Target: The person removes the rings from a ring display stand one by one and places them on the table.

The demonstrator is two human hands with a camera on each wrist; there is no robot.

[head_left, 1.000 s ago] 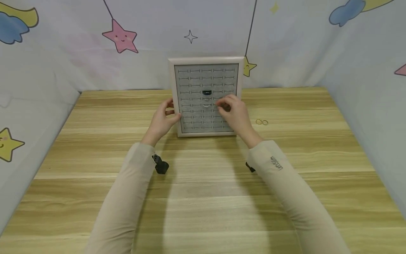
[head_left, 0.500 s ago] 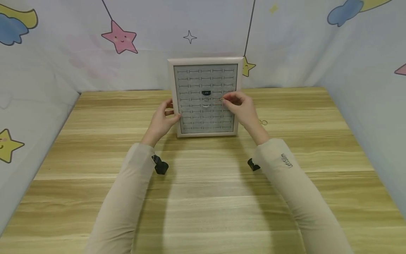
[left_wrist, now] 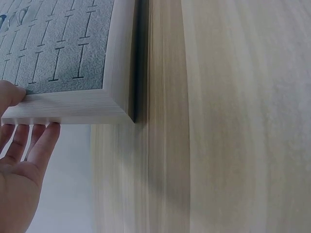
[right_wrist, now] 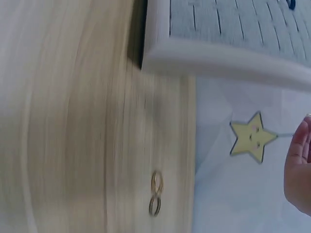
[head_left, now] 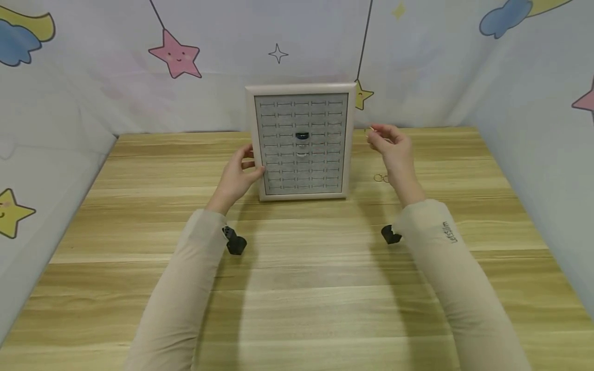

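Note:
A ring display board (head_left: 301, 89) with a pale frame and grey slotted foam stands upright on the table. My left hand (head_left: 235, 178) grips its left edge, thumb on the front, other fingers behind. A dark ring (head_left: 302, 136) sits in the middle column of slots, with silvery rings (head_left: 302, 154) below it. Right of the board, my right hand (head_left: 394, 152) is raised, pinching a small gold-coloured ring (head_left: 371, 130) between thumb and fingertips. In the right wrist view that hand is mostly cut off. Two gold-coloured rings (right_wrist: 156, 196) lie touching on the table.
The wood-grain table (head_left: 306, 288) runs back to a white curtain (head_left: 223, 62) printed with stars and clouds. Small black wrist cameras (head_left: 236, 245) hang below both sleeves.
My right hand has drawn away from the board's front, moving right past its edge with the small ring still pinched. My left hand and the board have stayed put.

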